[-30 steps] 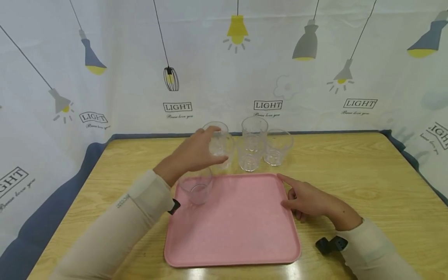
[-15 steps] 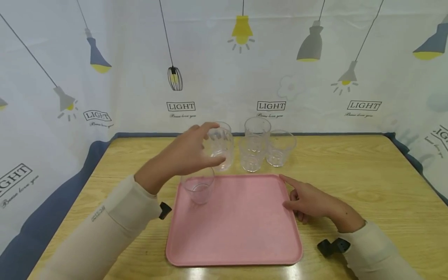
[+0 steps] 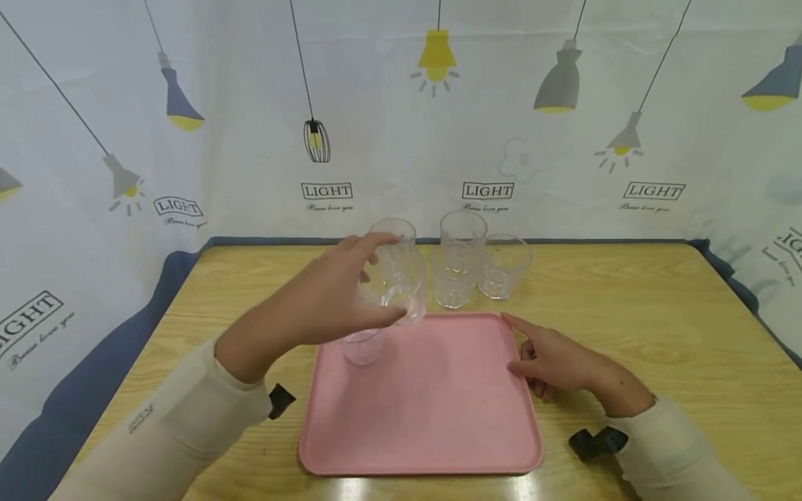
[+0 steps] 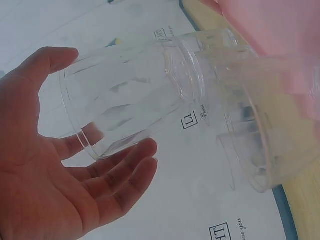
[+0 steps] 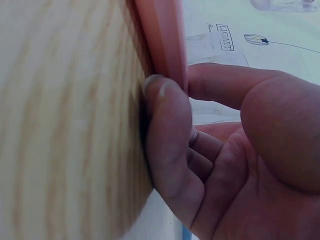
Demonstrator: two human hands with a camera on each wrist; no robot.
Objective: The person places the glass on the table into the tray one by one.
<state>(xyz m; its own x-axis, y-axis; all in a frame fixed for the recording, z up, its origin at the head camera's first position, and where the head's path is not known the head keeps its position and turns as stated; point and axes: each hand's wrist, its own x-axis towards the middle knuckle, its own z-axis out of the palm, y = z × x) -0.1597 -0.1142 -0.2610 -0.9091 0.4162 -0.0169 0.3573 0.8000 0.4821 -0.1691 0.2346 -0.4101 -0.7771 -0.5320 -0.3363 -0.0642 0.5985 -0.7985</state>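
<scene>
Head view: on our table (image 3: pixel 626 313) lies a pink tray (image 3: pixel 432 403) — our right hand (image 3: pixel 554 358) pinches its right edge, our left hand (image 3: pixel 332 289) grips a clear cup (image 3: pixel 410 278) near its far edge — a second cup (image 3: pixel 363 349) by its far-left corner.

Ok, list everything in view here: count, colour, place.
Tray: one, pink, on the table
Held cup: one, clear, in the left hand
Tray cup: one, clear, on the tray's far left
Back cup: one, clear, behind the held cup
Clustered cups: three, clear, beyond the tray
Table: one, light wood, under the tray
Backdrop: one, white, lamp-printed, behind the table
Wrist pieces: two, black, at the cuffs
Sleeves: two, cream, over the forearms
Hands: two, left around the held cup, right hand pinching the tray's right edge
</scene>
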